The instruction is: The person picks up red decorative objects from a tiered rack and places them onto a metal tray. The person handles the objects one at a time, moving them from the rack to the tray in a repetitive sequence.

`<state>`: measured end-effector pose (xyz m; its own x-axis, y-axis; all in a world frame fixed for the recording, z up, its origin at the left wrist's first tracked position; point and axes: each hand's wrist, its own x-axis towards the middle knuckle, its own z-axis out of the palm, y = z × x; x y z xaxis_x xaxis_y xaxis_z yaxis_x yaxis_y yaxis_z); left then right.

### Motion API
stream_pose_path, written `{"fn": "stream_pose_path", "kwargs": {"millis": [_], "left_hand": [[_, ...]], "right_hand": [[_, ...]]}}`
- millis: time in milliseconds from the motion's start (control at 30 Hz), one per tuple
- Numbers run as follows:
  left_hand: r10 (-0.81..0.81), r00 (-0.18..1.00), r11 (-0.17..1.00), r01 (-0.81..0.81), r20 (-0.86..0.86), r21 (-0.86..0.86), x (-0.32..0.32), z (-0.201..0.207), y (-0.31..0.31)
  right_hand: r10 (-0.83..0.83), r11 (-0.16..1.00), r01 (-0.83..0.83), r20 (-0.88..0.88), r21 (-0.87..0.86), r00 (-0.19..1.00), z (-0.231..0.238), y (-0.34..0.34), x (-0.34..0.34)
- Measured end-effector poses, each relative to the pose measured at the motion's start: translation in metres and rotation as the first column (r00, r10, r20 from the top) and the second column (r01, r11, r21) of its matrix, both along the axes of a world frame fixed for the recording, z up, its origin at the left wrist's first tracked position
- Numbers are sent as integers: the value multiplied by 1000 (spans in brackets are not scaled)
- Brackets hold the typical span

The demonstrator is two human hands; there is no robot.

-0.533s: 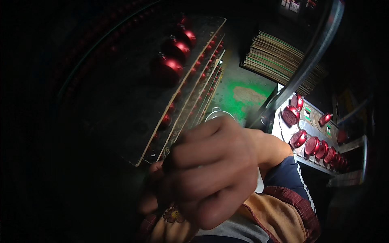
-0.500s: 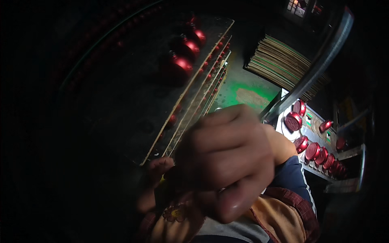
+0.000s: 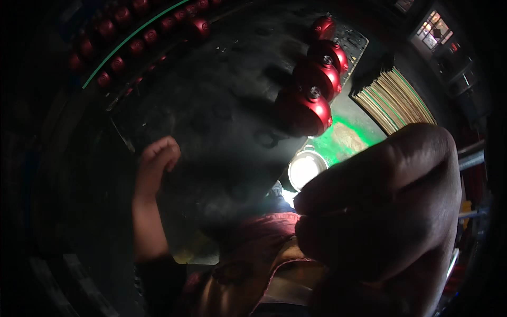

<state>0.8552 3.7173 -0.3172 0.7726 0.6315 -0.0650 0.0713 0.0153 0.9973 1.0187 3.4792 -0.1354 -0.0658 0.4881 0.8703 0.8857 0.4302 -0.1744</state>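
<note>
My right hand (image 3: 380,203) looms large and dark, close in front of the view on the right. Its fingers are curled and pressed together; whatever they may grip is hidden. Farther off to the left, my left hand (image 3: 160,153) is raised over the dark board (image 3: 211,116), its fingers curled in and nothing visible in them. Several glossy red rounded pieces (image 3: 311,111) with small stubs on them stand in a row along the board's far right side, apart from both hands.
More red pieces (image 3: 136,45) sit in rows at the far left, beside a green-edged board (image 3: 134,31). A pale round container (image 3: 306,169) with a bright inside stands below the board's right edge. A stack of thin boards (image 3: 393,100) lies behind my right hand.
The view has swung left, so the board and red pieces appear farther right. My left hand has come up over the board. My right hand now fills the lower right, still curled.
</note>
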Motion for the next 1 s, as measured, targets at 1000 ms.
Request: {"fn": "stream_pose_path", "kwargs": {"millis": [1000], "left_hand": [[783,539,506,-263,-310,822,378,8,301]], "right_hand": [[-240,914,72,-388,-399,890,-151,-31,353]]}}
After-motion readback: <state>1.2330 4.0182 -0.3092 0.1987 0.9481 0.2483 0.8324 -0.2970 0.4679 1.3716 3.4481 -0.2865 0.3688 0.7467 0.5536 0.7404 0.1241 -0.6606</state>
